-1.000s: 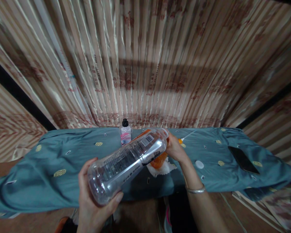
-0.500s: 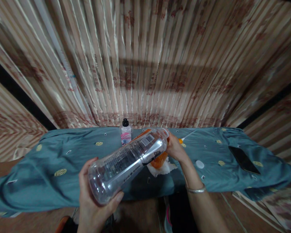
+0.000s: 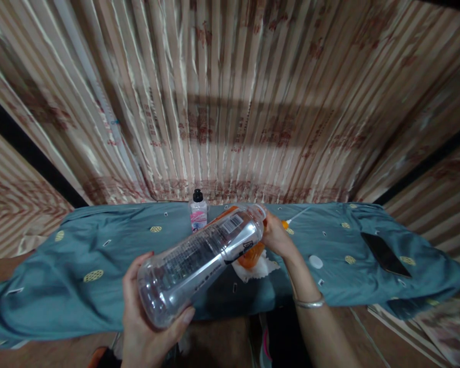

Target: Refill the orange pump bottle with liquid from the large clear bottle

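Note:
A large clear plastic bottle (image 3: 199,266) with printed text and a barcode lies tilted across the middle, its base low at left and its neck high at right. My left hand (image 3: 149,312) is closed around the base, thumb along the underside. Behind the neck, my right hand (image 3: 278,235) curls around an orange container (image 3: 251,257); the bottle hides most of its fingers. The container's lower end is over a crumpled white tissue (image 3: 266,268). The neck is close to the container's top, but whether they touch is hidden. A silver bangle circles my right wrist.
On the teal patterned cloth (image 3: 118,276) stands a small black-capped bottle (image 3: 198,214). To the right are an orange-and-white nozzle (image 3: 286,223), a white round cap (image 3: 316,261) and a black phone (image 3: 385,254). A striped curtain (image 3: 230,102) hangs behind.
Almost nothing differs. The large bottle's base and my left hand have shifted slightly left and down; the bottle keeps its tilt. My right hand stays nearly in place.

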A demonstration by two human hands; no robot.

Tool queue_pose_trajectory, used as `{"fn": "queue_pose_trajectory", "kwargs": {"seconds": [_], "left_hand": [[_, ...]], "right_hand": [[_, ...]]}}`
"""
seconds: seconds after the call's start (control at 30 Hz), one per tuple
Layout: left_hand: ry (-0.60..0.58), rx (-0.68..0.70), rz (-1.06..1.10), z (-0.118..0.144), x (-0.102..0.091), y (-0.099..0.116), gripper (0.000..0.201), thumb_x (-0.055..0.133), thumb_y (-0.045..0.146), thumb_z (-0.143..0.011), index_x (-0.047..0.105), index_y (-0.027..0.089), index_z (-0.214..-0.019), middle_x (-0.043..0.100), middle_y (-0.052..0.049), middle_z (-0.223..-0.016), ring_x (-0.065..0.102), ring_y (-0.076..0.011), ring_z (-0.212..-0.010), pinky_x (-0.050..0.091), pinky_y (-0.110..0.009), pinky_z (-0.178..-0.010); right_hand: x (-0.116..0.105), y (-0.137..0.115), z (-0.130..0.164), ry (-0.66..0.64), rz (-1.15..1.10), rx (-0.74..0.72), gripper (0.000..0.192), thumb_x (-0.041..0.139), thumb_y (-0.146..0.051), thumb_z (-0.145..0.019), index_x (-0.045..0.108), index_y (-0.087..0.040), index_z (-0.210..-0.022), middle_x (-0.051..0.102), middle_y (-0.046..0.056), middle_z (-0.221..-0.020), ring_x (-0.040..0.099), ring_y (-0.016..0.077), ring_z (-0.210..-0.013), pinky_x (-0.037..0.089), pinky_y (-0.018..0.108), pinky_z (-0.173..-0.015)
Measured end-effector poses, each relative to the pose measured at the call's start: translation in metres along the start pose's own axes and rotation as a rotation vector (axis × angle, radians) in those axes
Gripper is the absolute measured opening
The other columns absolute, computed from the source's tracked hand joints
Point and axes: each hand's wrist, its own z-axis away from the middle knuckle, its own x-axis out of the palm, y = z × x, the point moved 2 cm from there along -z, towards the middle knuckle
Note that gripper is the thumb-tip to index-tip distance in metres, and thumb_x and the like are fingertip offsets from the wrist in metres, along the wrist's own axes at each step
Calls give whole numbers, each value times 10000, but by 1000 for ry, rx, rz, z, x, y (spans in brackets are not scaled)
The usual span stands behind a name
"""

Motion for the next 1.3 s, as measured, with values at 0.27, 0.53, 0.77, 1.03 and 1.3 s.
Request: {"fn": "queue_pose_trajectory", "kwargs": {"seconds": [0.27, 0.53, 0.77, 1.03, 1.3], "left_hand": [[6, -26, 1, 0, 1, 2, 935, 909, 548, -590, 541, 245, -1394, 601, -90, -1265, 640, -299, -1092, 576, -393, -896], [22, -10, -12, -1, 1, 3, 945, 916, 556, -568, 543, 240, -1378, 608, -94, -1250, 646, -308, -1073, 586, -408, -875], [16, -30, 11, 0, 1, 0, 964, 923, 546, -562, 544, 250, -1397, 608, -90, -1250, 648, -314, -1082, 595, -404, -866], [21, -3, 0, 0, 1, -1, 932, 912, 549, -587, 548, 252, -1393, 605, -83, -1272, 643, -290, -1101, 581, -374, -908], [4, 2, 2, 1, 1, 3, 934, 909, 550, -614, 533, 226, -1406, 597, -92, -1270, 645, -292, -1092, 582, -396, -918]], "right_hand": [[1, 1, 0, -20, 16, 15, 390, 718, -299, -770, 666, -211, -1147, 797, 49, -964, 741, 254, -882, 571, 372, -831], [1, 1, 0, -16, -10, -21, 400, 703, -364, -809, 664, -195, -1170, 802, 72, -1018, 748, 263, -908, 563, 391, -853], [2, 2, 1, -13, -18, -2, 392, 707, -346, -802, 666, -205, -1166, 790, 55, -988, 733, 253, -913, 557, 376, -859], [2, 1, 1, -23, -3, 25, 342, 685, -395, -813, 653, -221, -1106, 779, 39, -928, 728, 260, -893, 548, 402, -884], [2, 0, 1, -21, 19, 16, 323, 698, -377, -820, 658, -220, -1099, 791, 49, -964, 736, 254, -882, 554, 387, -856]]}}
